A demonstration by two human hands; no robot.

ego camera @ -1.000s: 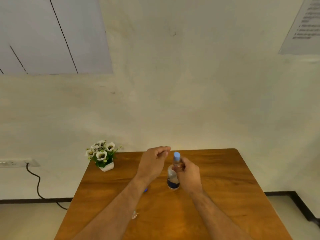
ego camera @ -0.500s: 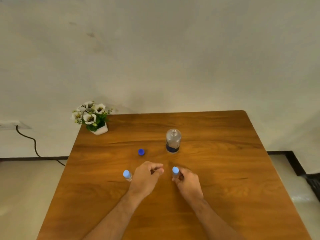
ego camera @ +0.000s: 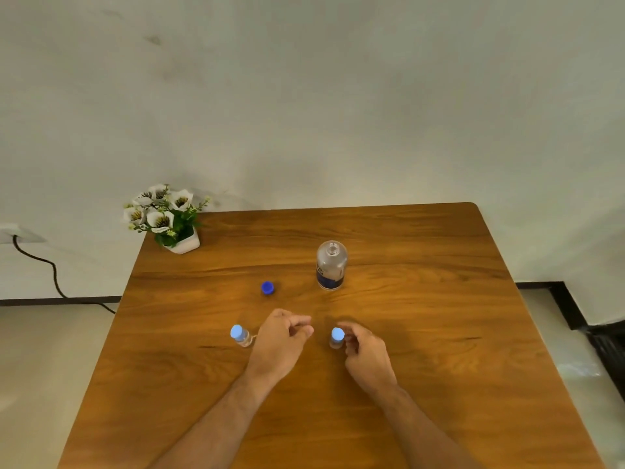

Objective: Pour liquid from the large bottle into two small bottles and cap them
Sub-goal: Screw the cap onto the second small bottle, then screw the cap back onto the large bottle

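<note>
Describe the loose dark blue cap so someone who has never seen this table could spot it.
On the wooden table, look left of the open large bottle and beyond the left hand. The dark blue cap lies there alone on bare wood, unlike the pale blue caps sitting on the two small bottles.

Warm brown wooden table (ego camera: 422,333) has a smooth satin grain (slightly glossy); on it, behind the hands, the large clear plastic bottle (ego camera: 331,265) looks shiny.
</note>
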